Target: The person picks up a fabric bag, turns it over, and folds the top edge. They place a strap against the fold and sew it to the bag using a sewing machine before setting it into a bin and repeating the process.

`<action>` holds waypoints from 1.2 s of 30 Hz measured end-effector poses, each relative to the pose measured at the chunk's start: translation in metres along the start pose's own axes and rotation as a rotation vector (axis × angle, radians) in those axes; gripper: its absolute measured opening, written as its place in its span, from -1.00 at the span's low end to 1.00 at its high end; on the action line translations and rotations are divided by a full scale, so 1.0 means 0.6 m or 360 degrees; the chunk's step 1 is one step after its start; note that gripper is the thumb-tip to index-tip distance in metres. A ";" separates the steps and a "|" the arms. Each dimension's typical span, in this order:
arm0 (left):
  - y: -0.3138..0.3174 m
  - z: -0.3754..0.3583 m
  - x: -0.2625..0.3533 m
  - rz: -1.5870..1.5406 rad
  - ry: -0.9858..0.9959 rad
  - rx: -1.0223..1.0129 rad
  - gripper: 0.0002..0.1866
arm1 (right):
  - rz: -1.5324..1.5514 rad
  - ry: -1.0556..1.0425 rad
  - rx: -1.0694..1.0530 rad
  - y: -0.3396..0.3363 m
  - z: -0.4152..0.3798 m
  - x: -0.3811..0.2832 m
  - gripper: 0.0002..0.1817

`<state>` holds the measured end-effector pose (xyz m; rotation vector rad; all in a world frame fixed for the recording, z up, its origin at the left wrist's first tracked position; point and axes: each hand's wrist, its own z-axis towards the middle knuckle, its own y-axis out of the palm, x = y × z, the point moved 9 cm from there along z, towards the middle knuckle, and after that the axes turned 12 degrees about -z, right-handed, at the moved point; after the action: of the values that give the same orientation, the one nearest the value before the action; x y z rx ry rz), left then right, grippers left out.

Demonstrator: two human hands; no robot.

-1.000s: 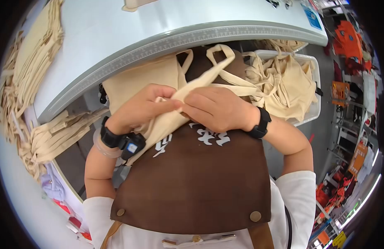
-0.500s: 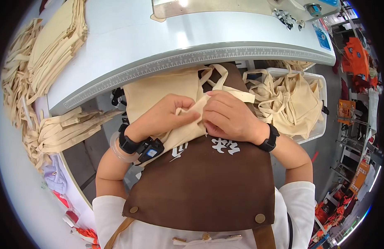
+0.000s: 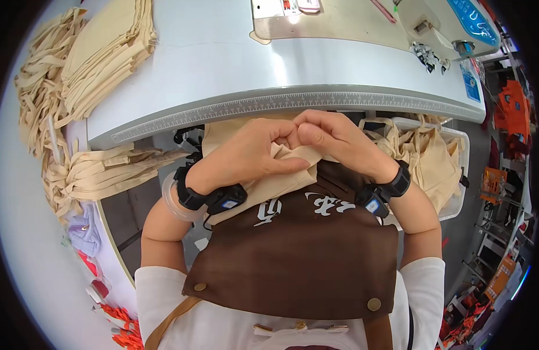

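A cream cloth tote bag (image 3: 276, 188) lies over my lap, bunched at its edge between my two hands. My left hand (image 3: 259, 153) grips a fold of it, thumb stretched along the near side and fingers curled over the far side. Right against it, my right hand (image 3: 339, 139) is closed at the same gathered edge, its fingers bent inward. The fingertips and the bag's straps are mostly hidden behind the hands. Below the cloth is my brown apron (image 3: 292, 262) with white lettering.
A white table (image 3: 211, 70) with a ruler strip (image 3: 281, 104) along its front edge stands before me. Stacked cream cloth pieces (image 3: 109, 55) and straps (image 3: 45, 87) lie left. A white bin (image 3: 464, 157) of cream bags stands right. A sewing machine (image 3: 438, 29) is at the back right.
Both hands and the bag have moved slightly up and right in view, as the camera view shifted. My right hand has turned over, and the strap under it is now hidden.
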<state>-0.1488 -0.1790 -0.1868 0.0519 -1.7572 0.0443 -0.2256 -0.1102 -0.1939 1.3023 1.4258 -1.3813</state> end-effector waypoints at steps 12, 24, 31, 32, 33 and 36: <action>-0.038 0.005 -0.004 0.0107 -0.0302 -0.0343 -0.71 | -0.0079 0.0048 -0.0272 -0.018 0.021 -0.013 -0.73; -0.099 -0.038 0.172 0.0434 -0.0228 -0.0665 -0.40 | 0.0201 -0.0279 -0.0403 -0.002 0.020 -0.157 -0.81; -0.269 -0.021 0.291 0.0836 -0.0473 0.0062 -0.51 | 0.0111 -0.0102 0.0158 -0.051 0.143 -0.129 -0.77; -0.281 0.002 0.296 0.1065 -0.0442 0.0134 -0.58 | -0.0142 -0.0209 0.0329 -0.070 0.166 -0.110 -0.76; -0.301 0.022 0.306 0.1370 -0.0155 0.0230 -0.60 | -0.0401 -0.0319 0.0495 -0.088 0.186 -0.094 -0.74; -0.332 0.020 0.329 0.1907 0.0495 0.0535 -0.62 | -0.0834 -0.0215 0.0871 -0.149 0.205 -0.043 -0.73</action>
<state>-0.1854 -0.3806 0.0053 -0.7269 -1.2337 1.1459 -0.3232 -0.2263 -0.1661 1.1563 1.4035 -2.2859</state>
